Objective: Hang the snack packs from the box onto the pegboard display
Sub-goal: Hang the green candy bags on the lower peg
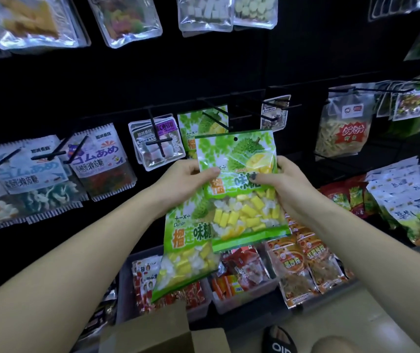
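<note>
The black pegboard display wall [203, 80] carries hanging packs. Before it, the right hand [284, 183] and left hand [187, 178] pinch a green plastic durian candy pack [242, 189] upright, punched hole topmost, likely for threading onto the black wire peg [215, 114]. The left hand's fingers also grip a second identical pack [187, 248].

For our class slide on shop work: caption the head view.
Both hands, left hand and right hand, hold durian candy packs below a pegboard hook.
</note>
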`<action>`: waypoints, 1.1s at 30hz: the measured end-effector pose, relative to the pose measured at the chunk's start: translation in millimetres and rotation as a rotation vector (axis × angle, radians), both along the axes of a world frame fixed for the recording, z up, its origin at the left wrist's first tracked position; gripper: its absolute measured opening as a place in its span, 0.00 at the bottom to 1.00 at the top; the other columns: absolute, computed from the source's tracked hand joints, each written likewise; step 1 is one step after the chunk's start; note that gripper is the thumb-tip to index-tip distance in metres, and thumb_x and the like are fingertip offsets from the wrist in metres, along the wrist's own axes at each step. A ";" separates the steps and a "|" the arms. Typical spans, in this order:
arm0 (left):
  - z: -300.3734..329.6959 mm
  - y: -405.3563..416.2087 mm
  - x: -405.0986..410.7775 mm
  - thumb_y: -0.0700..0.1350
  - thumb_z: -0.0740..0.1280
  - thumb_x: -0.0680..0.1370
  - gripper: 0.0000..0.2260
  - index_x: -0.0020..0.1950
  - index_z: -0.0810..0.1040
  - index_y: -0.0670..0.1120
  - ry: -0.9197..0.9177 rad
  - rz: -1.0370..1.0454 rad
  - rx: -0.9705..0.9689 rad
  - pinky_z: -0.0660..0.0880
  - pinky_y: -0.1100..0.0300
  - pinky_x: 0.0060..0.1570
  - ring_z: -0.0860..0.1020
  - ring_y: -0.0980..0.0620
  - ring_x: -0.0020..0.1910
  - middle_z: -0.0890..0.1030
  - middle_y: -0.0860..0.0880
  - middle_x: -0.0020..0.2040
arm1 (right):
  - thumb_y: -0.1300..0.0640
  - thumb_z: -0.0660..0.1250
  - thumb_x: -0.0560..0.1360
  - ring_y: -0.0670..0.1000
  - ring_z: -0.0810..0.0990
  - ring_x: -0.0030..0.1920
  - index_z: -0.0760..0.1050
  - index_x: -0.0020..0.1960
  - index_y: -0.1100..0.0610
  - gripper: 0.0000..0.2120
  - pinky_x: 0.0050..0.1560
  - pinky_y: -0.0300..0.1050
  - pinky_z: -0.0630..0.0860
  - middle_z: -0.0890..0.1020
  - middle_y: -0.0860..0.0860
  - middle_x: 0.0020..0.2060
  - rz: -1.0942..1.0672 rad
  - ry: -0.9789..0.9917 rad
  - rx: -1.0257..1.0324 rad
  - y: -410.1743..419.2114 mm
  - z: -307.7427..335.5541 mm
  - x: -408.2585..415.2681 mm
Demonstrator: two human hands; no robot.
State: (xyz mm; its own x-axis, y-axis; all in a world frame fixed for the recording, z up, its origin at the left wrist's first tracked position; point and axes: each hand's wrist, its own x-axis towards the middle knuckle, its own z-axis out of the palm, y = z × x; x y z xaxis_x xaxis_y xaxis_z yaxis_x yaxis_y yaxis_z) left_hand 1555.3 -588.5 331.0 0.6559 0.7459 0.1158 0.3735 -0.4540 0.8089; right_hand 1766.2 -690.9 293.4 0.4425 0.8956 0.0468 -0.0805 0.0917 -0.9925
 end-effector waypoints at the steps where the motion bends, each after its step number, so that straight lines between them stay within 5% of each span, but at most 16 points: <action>1: 0.6 4.1 2.9 0.54 0.67 0.84 0.17 0.37 0.74 0.49 -0.012 0.022 -0.014 0.59 0.63 0.25 0.62 0.59 0.21 0.66 0.58 0.21 | 0.70 0.73 0.74 0.62 0.87 0.52 0.75 0.63 0.62 0.19 0.55 0.66 0.83 0.85 0.62 0.55 0.002 -0.006 -0.003 4.1 2.8 1.7; 4: -0.7 17.5 11.3 0.56 0.68 0.83 0.21 0.37 0.65 0.48 -0.031 0.081 -0.025 0.58 0.61 0.25 0.59 0.57 0.21 0.62 0.58 0.22 | 0.70 0.72 0.74 0.62 0.87 0.51 0.75 0.62 0.62 0.18 0.52 0.65 0.84 0.85 0.62 0.55 -0.002 -0.027 -0.009 14.2 11.0 6.4; 8: -4.3 28.7 20.8 0.57 0.68 0.82 0.18 0.43 0.69 0.45 -0.045 0.085 -0.032 0.58 0.63 0.24 0.59 0.58 0.21 0.62 0.58 0.22 | 0.70 0.72 0.74 0.62 0.87 0.50 0.76 0.61 0.61 0.17 0.52 0.64 0.84 0.86 0.61 0.54 -0.020 -0.044 -0.019 24.1 14.8 15.7; 21: -9.7 52.0 25.5 0.56 0.66 0.83 0.18 0.40 0.67 0.48 -0.024 0.115 -0.030 0.59 0.62 0.25 0.58 0.58 0.20 0.59 0.57 0.23 | 0.67 0.73 0.75 0.58 0.86 0.55 0.77 0.61 0.59 0.15 0.62 0.63 0.80 0.86 0.58 0.54 0.003 -0.098 -0.081 52.6 11.5 20.8; 25: -18.6 67.6 36.0 0.56 0.65 0.84 0.22 0.37 0.60 0.50 -0.031 0.188 0.006 0.56 0.65 0.20 0.57 0.60 0.18 0.59 0.52 0.29 | 0.59 0.75 0.73 0.57 0.85 0.58 0.78 0.62 0.57 0.18 0.65 0.64 0.78 0.86 0.54 0.56 0.012 -0.151 -0.093 74.4 6.1 25.4; 29: -27.7 91.4 45.3 0.58 0.64 0.84 0.23 0.37 0.59 0.50 -0.049 0.208 0.008 0.67 0.58 0.37 0.57 0.59 0.19 0.58 0.52 0.30 | 0.47 0.74 0.74 0.53 0.81 0.60 0.74 0.66 0.52 0.23 0.66 0.61 0.77 0.82 0.49 0.60 0.006 -0.269 -0.100 101.8 2.7 31.8; 33: -32.5 115.5 52.0 0.58 0.62 0.85 0.24 0.35 0.58 0.49 -0.039 0.249 0.057 0.62 0.56 0.34 0.58 0.55 0.23 0.59 0.51 0.29 | 0.46 0.71 0.78 0.54 0.79 0.61 0.71 0.68 0.53 0.23 0.63 0.56 0.77 0.79 0.50 0.61 -0.035 -0.358 -0.098 137.2 -3.4 40.2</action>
